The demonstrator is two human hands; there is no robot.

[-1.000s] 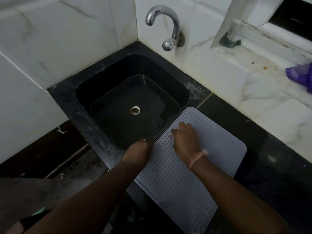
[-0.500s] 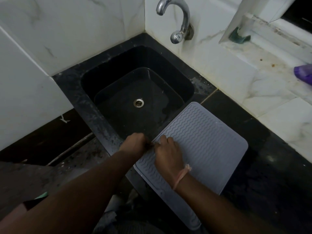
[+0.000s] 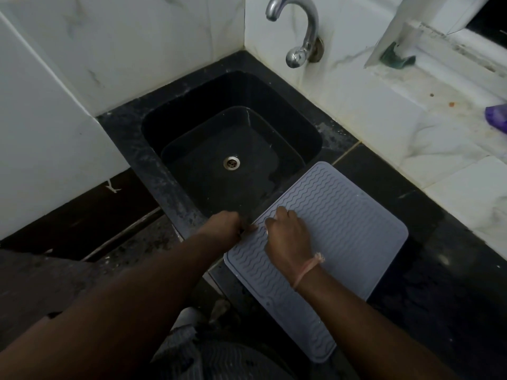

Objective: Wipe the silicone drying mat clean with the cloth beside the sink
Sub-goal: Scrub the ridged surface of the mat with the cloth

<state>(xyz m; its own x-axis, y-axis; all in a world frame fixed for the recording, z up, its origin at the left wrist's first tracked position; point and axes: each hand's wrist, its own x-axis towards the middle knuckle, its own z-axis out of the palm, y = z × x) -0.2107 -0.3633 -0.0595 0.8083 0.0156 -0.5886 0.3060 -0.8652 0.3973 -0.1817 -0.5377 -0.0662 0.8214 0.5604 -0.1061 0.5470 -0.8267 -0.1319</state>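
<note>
The grey silicone drying mat (image 3: 343, 223), ribbed with wavy lines, lies flat on the black counter to the right of the sink. Its near end hangs slightly over the counter's front edge. My left hand (image 3: 223, 224) is closed at the mat's left edge, by the sink's near corner, and seems to pinch that edge. My right hand (image 3: 288, 237) rests on the mat just beside it, fingers bent, with nothing visible in it. A purple cloth (image 3: 496, 117) lies on the white ledge at the far right, partly cut off by the frame, apart from both hands.
The black sink (image 3: 274, 105) with its metal drain (image 3: 231, 162) sits in the corner under a chrome tap (image 3: 301, 31). The black counter (image 3: 439, 270) runs right of the mat. White marble walls stand behind, with a stained window ledge (image 3: 411, 86).
My right hand slid back along the mat toward its near left edge and stopped beside my left hand. The left hand stayed at the mat's edge.
</note>
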